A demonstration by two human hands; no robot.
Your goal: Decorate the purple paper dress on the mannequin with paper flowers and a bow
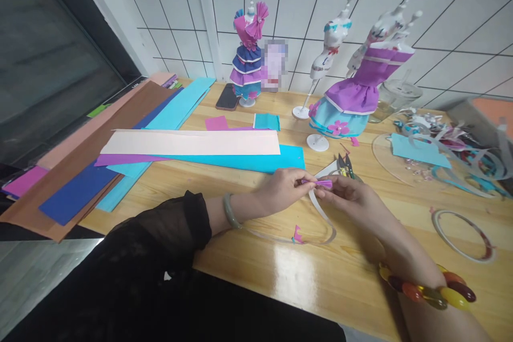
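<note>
Between both hands is a small piece of purple pleated paper (323, 184), gathered into a narrow fan or bow shape. My left hand (284, 188) pinches its left end between thumb and fingers. On the other side, the fingers of my right hand (352, 193) are closed at its right end. A thin white strip (326, 219) hangs from under the paper and curls across the table toward my left wrist. Just behind my right hand lie small scissors (345, 165) with dark blades. Pink and blue paper scraps (297, 235) sit inside the strip's curve.
Long coloured paper sheets (192, 142) overlap at the left. Miniature dress forms (248, 64) stand along the tiled wall, two in paper dresses. A phone (227, 97) lies behind. At the right are a tape roll (441, 230), ribbon scraps (481, 155) and a glass jar (401, 93).
</note>
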